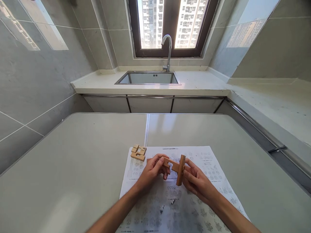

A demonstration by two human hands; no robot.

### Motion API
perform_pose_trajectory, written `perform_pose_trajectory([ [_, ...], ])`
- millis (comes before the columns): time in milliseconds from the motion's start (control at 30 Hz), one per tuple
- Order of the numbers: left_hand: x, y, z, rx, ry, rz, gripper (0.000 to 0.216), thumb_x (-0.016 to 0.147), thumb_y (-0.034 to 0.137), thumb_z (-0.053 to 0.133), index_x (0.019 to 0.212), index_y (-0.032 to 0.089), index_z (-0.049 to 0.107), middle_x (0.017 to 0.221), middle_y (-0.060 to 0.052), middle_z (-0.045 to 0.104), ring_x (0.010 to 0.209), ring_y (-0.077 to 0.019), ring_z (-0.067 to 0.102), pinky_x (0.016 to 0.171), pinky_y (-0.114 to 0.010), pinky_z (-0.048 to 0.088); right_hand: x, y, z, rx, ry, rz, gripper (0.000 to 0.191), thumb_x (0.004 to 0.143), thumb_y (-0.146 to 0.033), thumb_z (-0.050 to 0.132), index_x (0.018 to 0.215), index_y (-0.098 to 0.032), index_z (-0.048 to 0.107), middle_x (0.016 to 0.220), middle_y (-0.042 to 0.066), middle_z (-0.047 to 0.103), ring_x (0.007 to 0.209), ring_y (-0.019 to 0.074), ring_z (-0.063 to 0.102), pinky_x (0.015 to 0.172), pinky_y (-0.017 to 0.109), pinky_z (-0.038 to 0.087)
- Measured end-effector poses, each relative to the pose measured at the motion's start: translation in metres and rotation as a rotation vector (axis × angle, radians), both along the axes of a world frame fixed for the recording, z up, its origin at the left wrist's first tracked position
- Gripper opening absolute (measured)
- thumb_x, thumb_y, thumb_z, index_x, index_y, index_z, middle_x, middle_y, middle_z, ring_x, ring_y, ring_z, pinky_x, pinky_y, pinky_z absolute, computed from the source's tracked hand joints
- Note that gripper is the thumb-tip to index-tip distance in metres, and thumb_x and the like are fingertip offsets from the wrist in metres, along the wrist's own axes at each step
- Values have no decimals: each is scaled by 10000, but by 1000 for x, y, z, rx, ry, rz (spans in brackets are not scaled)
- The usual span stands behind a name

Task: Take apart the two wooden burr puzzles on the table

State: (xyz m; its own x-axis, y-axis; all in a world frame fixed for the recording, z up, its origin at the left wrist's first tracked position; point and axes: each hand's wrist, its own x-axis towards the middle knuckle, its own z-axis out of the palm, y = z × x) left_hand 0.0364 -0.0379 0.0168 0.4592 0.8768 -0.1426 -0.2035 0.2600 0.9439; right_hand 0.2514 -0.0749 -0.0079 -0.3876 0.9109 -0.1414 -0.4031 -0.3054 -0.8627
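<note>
My left hand [156, 166] is closed around the end of a notched wooden puzzle piece [173, 165], which lies roughly level above the paper. Crossing its right end is a second wooden puzzle piece [180, 171], held nearly upright. The fingers of my right hand [194, 178] pinch this upright piece from the right side. The two pieces touch where they cross; whether they interlock I cannot tell. Beneath both hands lies a large printed sheet [175, 213] with rows of small diagrams. Several more notched wooden pieces [138, 152] rest together at the sheet's upper left corner.
The pale table [85, 168] has a seam running away from me. Beyond it stand a white counter [194, 79] with a metal sink [150, 77], a tall faucet [168, 51] and a window. Tiled walls rise on both sides, with a ledge [274, 100] along the right.
</note>
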Motion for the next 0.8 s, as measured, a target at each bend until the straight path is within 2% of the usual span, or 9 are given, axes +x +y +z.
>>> perform_pose_trajectory([
  [100, -1, 0, -1, -9, -5, 10, 420, 998, 558, 611, 1128, 159, 629, 768, -34, 662, 615, -137, 567, 656, -294, 481, 0, 0, 4, -23, 5, -1, 435, 946, -505, 762, 1211, -225, 560, 763, -42, 597, 395, 20, 315, 406, 203, 207],
  [233, -2, 0, -3, 2, 5, -8, 409, 1018, 542, 589, 1144, 155, 626, 783, -39, 666, 640, -138, 572, 670, -291, 479, 1, 0, 8, -65, 20, -17, 419, 952, -524, 746, 1163, -196, 593, 554, -83, 493, 419, 58, 334, 449, 210, 249],
  [333, -2, 0, -3, 6, 12, -15, 406, 1026, 538, 577, 1148, 153, 617, 789, -37, 664, 640, -134, 568, 668, -287, 477, 1, 0, 5, -87, 27, -39, 391, 984, -540, 694, 1139, -194, 599, 496, -96, 455, 406, 63, 318, 466, 214, 257],
  [533, -1, -2, 0, 9, 24, -18, 407, 1034, 532, 566, 1144, 143, 610, 784, -38, 665, 641, -133, 568, 676, -291, 486, 2, -1, 5, -105, 5, -69, 391, 960, -545, 726, 1139, -211, 628, 538, -84, 458, 438, 64, 301, 483, 220, 268],
  [800, 1, -1, 1, 26, 27, -22, 402, 1030, 526, 575, 1123, 137, 620, 771, -36, 663, 627, -131, 572, 679, -294, 484, 1, -3, 3, -100, -53, -122, 408, 920, -581, 753, 1108, -234, 651, 663, -28, 568, 482, 78, 310, 468, 228, 267],
])
